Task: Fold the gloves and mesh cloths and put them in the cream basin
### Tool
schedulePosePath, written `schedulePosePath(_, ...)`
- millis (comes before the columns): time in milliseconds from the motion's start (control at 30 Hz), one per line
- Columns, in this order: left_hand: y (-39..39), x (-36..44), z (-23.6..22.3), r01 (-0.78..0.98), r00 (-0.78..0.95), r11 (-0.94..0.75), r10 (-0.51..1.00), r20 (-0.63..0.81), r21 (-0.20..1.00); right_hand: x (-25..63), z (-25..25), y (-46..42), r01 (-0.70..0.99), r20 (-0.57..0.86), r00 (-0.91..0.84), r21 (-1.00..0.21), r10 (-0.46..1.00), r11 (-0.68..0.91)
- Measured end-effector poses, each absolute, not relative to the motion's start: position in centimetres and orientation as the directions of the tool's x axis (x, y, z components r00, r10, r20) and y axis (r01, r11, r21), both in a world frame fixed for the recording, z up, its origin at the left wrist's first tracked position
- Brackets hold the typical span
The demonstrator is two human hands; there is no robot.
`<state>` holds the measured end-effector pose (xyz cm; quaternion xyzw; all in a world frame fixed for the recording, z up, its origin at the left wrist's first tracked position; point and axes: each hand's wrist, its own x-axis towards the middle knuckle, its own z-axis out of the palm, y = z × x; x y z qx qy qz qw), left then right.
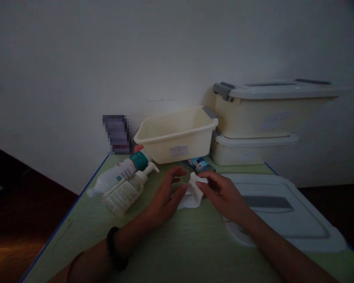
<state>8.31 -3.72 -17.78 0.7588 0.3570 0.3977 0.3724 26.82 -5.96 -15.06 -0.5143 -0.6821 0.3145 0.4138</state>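
Note:
My right hand [224, 192] pinches a crumpled white tissue [194, 194] between thumb and fingers, above the middle of the green table. Just left of it, my left hand [169, 192] is held with thumb and fingers apart. Its thumb is close to the tissue's edge; I cannot tell whether they touch. A clear pump bottle [125, 193] with a white pump head lies on its side left of my left hand. Behind that bottle lies a white bottle [118, 173] with a green band. Beyond my hands, a blue-labelled bottle [200, 164] lies partly hidden by the cream bin.
An open cream bin [188, 145] sits tilted at the back, against the wall. To its right are two stacked lidded bins [253, 118]. A loose pale lid [274, 224] lies on the table [177, 251] at right. A pixelated object [117, 133] stands back left.

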Motion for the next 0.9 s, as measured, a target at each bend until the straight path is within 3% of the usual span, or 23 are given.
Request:
schedulePosePath(233,-3.2,8.4,-17.3,0.195,0.531,-0.288,0.835,0.146,0.937,26.7,-15.2,-6.5,0.220,0.192,-0.137,-0.951,0.972,0.219)
schedulePosePath(367,-3.2,8.5,-17.1,0.262,0.517,-0.298,0.846,0.127,0.918,26.9,-15.5,-6.2,0.210,0.209,-0.093,-0.952,0.974,0.224)
schedulePosePath(533,-3.5,8.3,-17.0,0.157,0.544,-0.249,0.830,0.127,0.956,26.8,-15.8,-6.2,0.183,0.206,-0.116,-0.957,0.972,0.225)
schedulePosePath(633,-3.7,8.2,-16.8,0.203,0.518,-0.200,0.852,0.069,0.959,26.6,-15.7,-6.3,0.169,0.253,-0.079,-0.950,0.964,0.263)
schedulePosePath(767,-3.7,8.2,-16.5,0.162,0.535,-0.168,0.843,0.056,0.972,26.7,-15.6,-6.2,0.323,0.343,-0.022,-0.886,0.939,0.332)
schedulePosePath(900,-3.4,8.0,-16.2,0.146,0.503,-0.145,0.863,0.053,0.978,26.9,-15.5,-6.3,0.595,0.435,-0.193,-0.661,0.880,0.457)
